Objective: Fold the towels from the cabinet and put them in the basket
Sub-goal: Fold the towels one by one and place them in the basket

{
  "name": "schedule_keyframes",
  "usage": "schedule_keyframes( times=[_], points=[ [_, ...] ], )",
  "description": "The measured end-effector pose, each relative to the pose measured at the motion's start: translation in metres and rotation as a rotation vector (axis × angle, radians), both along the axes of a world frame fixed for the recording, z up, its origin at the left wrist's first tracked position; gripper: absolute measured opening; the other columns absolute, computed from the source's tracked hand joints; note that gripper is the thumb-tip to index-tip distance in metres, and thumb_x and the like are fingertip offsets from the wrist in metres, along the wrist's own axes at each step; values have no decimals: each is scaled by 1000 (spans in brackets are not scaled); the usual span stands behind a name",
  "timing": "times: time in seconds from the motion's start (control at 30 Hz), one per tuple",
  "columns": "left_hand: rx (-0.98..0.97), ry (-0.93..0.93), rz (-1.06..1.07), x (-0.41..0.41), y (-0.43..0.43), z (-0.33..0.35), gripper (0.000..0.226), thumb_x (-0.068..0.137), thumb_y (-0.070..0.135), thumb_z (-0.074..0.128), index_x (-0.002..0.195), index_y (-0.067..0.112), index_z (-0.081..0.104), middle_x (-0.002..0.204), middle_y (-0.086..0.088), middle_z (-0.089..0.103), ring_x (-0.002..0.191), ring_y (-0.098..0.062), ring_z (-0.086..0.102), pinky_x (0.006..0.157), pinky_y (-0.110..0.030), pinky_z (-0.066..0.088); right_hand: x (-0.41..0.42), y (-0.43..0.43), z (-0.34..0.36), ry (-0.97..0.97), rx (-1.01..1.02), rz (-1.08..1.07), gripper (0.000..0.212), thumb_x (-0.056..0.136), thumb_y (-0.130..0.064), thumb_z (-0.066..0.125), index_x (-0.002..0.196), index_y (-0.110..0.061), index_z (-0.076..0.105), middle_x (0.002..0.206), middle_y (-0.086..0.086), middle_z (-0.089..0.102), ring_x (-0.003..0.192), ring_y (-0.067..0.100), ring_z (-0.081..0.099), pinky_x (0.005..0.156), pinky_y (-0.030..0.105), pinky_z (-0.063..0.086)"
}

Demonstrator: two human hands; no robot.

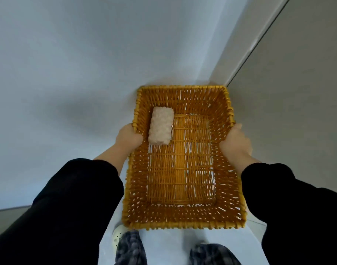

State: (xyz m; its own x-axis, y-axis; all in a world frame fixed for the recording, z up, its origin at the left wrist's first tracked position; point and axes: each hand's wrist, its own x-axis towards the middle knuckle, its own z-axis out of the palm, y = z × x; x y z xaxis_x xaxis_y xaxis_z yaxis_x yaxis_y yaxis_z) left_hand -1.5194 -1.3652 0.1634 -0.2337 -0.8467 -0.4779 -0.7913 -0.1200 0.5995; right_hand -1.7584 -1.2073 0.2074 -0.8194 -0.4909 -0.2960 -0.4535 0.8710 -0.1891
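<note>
basket (183,219): being held up by both side rims
L hand (129,139): fingers gripping left rim
R hand (235,143): fingers clamping right rim
towel (161,128): folded, lying inside, far-left corner

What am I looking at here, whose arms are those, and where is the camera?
There is no machine here. A person wears one camera on the head, and it looks down at their own arms in black sleeves. The left hand and right hand grip the two long sides of a wicker basket. One folded towel lies inside, at the far left corner. Below the basket you can see checked trousers and a pale shoe.
</note>
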Motion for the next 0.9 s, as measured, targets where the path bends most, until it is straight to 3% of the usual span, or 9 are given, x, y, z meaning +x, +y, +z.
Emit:
schedule_keyframes(
  times=[0.1, 0.27, 0.37, 0.47, 0.67, 0.8, 0.9],
  points=[
    [28, 4, 71, 2, 8, 54, 18, 80, 15, 60, 96, 11, 66, 93, -10, 67, 86, -31, 64, 79, -38, 53, -2, -4, 51, -47, 3, 34, 26, 89, -10, 54, 106, -10, 34, 97, 13, 56, 100, 41, 59, 71, 38, 40],
    [11, 24, 263, 1, 42, 105, 15, 81, 13, 57, 93, 10, 66, 91, -10, 66, 83, -29, 61, 77, -35, 49, -15, -9, 98, -81, -44, 209, 29, 88, -10, 54, 112, -9, 36, 104, 13, 60, 100, 38, 59, 74, 38, 43],
    [-28, 12, 400, 9, 74, 129, 11, 83, 16, 57, 90, 13, 65, 88, -8, 65, 83, -28, 61, 75, -34, 48, -14, -2, 116, -123, -106, 313, 24, 90, -7, 52, 108, -11, 37, 87, 3, 53, 75, 26, 54, 61, 30, 43],
    [-54, -26, 489, 30, 104, 153, 10, 85, 13, 55, 89, 11, 64, 87, -7, 62, 81, -25, 57, 75, -32, 44, 0, 1, 125, -155, -134, 428, 24, 89, -9, 54, 107, -12, 38, 88, 4, 57, 70, 23, 56, 60, 35, 52],
    [-78, -89, 839, 113, 184, 202, 10, 86, 10, 52, 90, 9, 61, 86, -9, 60, 82, -28, 58, 73, -32, 44, 76, -10, 167, -156, -132, 766, 23, 89, -13, 50, 106, -13, 34, 85, 6, 51, 74, 30, 49, 68, 37, 46],
    [-92, -110, 1052, 174, 263, 225, 9, 86, 8, 50, 90, 11, 57, 85, -9, 57, 82, -30, 57, 74, -34, 44, 152, 5, 183, -122, -166, 1019, 28, 86, -11, 52, 109, -12, 36, 81, 5, 57, 67, 27, 50, 60, 33, 43],
    [-92, -115, 1170, 215, 330, 236, 12, 85, 10, 51, 94, 9, 59, 88, -10, 59, 86, -31, 59, 75, -35, 46, 208, 34, 197, -78, -183, 1174, 29, 87, -9, 52, 111, -10, 37, 67, -1, 47, 60, 24, 47, 52, 29, 36]
  ],
)
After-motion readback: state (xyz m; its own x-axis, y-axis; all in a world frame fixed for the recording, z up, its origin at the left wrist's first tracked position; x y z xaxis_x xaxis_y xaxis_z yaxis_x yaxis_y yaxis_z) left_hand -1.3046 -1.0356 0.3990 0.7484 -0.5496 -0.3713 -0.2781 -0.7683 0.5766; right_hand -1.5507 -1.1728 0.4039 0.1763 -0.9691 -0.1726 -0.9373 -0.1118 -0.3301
